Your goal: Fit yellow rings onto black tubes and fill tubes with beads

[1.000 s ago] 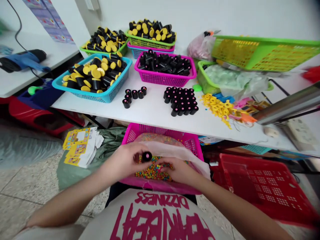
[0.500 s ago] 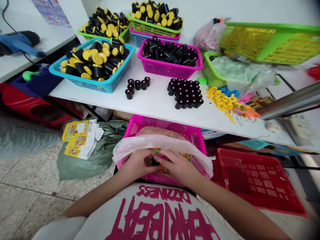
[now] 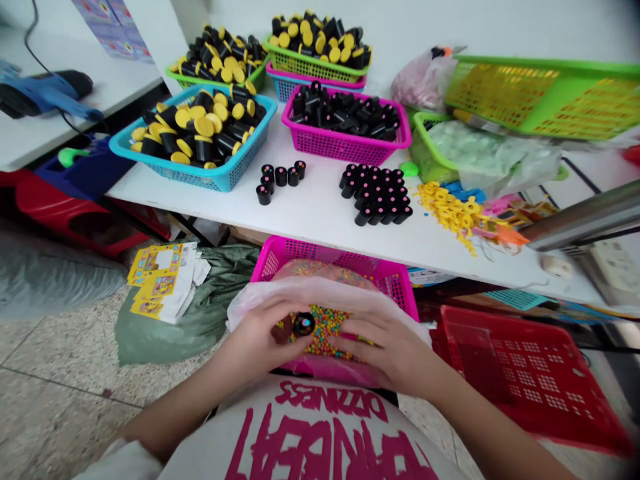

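Observation:
A pink basket (image 3: 280, 248) lined with a whitish plastic bag (image 3: 250, 298) holds many small coloured beads (image 3: 325, 329). My left hand (image 3: 270, 333) is closed round a black cup (image 3: 303, 324), whose open top shows a pink and blue spot inside. Something brown shows beside the cup, between the fingers. On the right side of the bag, my right hand (image 3: 385, 343) lies over the beads with its fingers spread. On the white table (image 3: 310, 217), several black cups (image 3: 281, 176) stand in a loose group, and a block of black cups (image 3: 380, 193) stands to their right.
A blue basket (image 3: 225, 179) of black and yellow pieces and a magenta basket (image 3: 345, 148) of black pieces stand on the table. Yellow pieces (image 3: 453, 208) lie at the right. A red crate (image 3: 525, 373) sits low right; a green bag (image 3: 165, 340) lies low left.
My right hand has moved away from the cup to the right, and its fingers have spread over the beads. The cup in my left hand now shows its open top. The view has shifted slightly.

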Available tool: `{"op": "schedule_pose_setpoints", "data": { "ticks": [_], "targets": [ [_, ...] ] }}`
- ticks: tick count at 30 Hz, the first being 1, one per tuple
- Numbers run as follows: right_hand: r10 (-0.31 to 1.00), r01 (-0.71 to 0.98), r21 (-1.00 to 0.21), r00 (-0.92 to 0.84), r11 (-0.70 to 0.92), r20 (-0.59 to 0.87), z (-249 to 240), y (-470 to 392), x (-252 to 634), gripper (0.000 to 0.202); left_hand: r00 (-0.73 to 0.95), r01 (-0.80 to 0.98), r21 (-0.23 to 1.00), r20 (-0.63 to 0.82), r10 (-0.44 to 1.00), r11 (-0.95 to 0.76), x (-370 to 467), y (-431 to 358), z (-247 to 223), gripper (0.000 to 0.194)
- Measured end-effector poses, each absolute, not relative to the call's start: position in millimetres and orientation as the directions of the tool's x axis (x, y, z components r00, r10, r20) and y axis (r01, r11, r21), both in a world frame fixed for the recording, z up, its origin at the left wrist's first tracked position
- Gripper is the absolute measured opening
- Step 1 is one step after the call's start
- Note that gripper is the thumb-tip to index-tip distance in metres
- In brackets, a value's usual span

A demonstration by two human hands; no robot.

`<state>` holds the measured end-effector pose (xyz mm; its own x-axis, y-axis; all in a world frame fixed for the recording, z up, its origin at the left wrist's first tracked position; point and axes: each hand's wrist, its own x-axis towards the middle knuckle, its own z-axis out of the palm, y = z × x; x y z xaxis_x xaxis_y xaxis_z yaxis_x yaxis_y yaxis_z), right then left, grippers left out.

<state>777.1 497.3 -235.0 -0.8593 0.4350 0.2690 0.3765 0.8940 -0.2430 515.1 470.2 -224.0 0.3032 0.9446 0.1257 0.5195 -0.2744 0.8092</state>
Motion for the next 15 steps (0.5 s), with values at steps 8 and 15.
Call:
{"op": "schedule_pose_setpoints", "data": {
  "ticks": [8, 15],
  "targets": [
    [0.692, 0.692, -0.007, -0.721, 0.721, -0.04, -294, 514, 768, 0.046, -0.082, 0.791, 0.609, 0.212, 0.974, -0.066, 438, 598, -200, 0.042],
    [0.683, 0.68, -0.104, -0.731, 0.726, -0.009, -301, 526, 726, 0.037, -0.259, 0.752, 0.656, 0.199, 0.945, 0.068, 434, 672, -218, 0.053]
  ]
}}
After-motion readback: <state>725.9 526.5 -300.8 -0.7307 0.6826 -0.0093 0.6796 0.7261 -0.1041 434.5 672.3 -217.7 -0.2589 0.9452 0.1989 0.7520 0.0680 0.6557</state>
